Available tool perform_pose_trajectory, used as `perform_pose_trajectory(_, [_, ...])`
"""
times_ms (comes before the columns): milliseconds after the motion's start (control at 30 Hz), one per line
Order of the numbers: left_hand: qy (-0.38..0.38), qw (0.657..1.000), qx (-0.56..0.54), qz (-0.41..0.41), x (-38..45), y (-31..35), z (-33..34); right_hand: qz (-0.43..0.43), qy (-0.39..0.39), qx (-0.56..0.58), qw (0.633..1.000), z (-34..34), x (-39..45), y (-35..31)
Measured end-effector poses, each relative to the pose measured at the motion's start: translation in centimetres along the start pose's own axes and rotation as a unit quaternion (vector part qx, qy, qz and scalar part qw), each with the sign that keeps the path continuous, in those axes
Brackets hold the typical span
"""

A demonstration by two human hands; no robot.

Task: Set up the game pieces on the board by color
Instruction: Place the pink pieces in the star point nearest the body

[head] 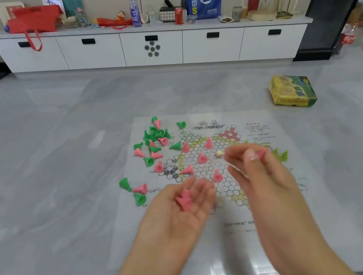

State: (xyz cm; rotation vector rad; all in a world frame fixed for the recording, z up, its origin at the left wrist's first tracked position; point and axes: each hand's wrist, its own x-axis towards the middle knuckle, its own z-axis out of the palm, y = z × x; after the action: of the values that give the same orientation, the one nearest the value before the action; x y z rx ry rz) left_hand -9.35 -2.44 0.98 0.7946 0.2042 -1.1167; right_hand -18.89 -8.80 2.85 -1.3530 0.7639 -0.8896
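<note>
Pink pieces (184, 200) cupped in left hand (182, 206); one pinched by right hand (255, 163).

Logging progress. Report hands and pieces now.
Left hand open, cupping pink pieces. Right hand pinching one pink piece. Green pieces heaped off board. Nothing blocking.

Head view, forward-down, near board (225, 202)

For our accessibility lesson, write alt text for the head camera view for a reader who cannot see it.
A person's left hand cups pink cone pieces while the right hand pinches one pink piece over a paper Chinese checkers board. Pink and green cones lie scattered on its left part; a game box sits beyond.
</note>
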Motion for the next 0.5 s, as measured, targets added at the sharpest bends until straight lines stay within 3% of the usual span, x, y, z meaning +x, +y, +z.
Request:
perform_pose_trajectory(133, [0.067, 0.993, 0.041, 0.093, 0.5, 2.9, -1.6, 0.008, 0.046, 0.004, 0.999, -1.7, 0.2, -0.4])
perform_pose_trajectory(367, [0.105, 0.946, 0.225, 0.210, 0.7, 4.5, -2.7, 0.088, -0.057, -0.029, 0.994, -0.6, -0.4, 2.7])
perform_pose_trajectory(500, [0.110, 0.916, 0.306, 0.233, 0.8, 4.7, -3.1, 0.052, -0.114, -0.080, 0.989, 0.0, -0.4, 3.6])
